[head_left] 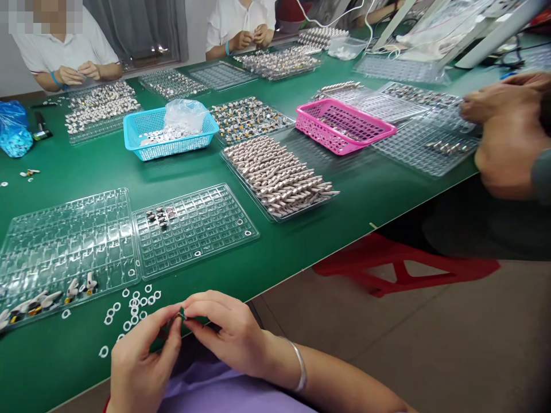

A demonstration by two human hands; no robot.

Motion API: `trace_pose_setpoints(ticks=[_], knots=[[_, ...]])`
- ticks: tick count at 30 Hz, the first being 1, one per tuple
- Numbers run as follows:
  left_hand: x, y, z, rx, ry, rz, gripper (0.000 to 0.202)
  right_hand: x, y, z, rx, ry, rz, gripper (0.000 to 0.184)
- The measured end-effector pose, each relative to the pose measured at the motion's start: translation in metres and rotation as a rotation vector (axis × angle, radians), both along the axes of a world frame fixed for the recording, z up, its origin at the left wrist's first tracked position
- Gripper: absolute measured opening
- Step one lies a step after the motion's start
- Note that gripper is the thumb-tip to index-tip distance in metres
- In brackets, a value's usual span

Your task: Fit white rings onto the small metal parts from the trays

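Observation:
My left hand point(144, 358) and my right hand point(224, 330) meet at the near edge of the green table point(301, 246), fingertips pinched together on a tiny dark part point(181, 315) that I cannot name. Loose white rings point(133, 304) lie scattered just beyond my left hand. A clear plastic tray point(64, 252) past them holds a few small white-and-metal pieces at its near left. Beside it, a second clear tray point(193, 229) carries a few small dark parts at its far left corner.
A tray of metal pins point(278, 178), a blue basket point(170, 135) with a plastic bag, a pink basket point(344, 126) and more filled trays cover the table. Two people sit opposite; another person's hands point(503, 132) work at right. A red stool point(400, 267) stands below.

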State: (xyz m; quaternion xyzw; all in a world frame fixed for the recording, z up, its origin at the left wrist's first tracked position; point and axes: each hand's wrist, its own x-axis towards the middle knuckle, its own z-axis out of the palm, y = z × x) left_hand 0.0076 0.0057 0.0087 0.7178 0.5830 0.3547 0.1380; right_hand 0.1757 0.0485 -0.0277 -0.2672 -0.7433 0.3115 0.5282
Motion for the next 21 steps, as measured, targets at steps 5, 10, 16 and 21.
trace_pose_setpoints(ticks=[5,10,16,21], knots=[[-0.0038,-0.0003,-0.0024,0.011,-0.044,-0.054,0.022,0.0033,0.0005,0.0030,-0.076,0.092,0.066,0.015],[-0.0043,-0.0029,-0.0003,0.020,-0.072,-0.091,0.031,0.0039,0.0001,0.0024,-0.117,0.141,0.096,0.016],[-0.0033,-0.0052,0.0040,-0.105,-0.207,-0.067,0.033,0.0041,-0.0013,0.0012,-0.129,0.153,0.072,0.017],[-0.0027,-0.0004,0.0071,-0.466,-0.618,0.081,0.014,0.0047,-0.0017,0.0032,-0.086,0.134,0.064,0.016]])
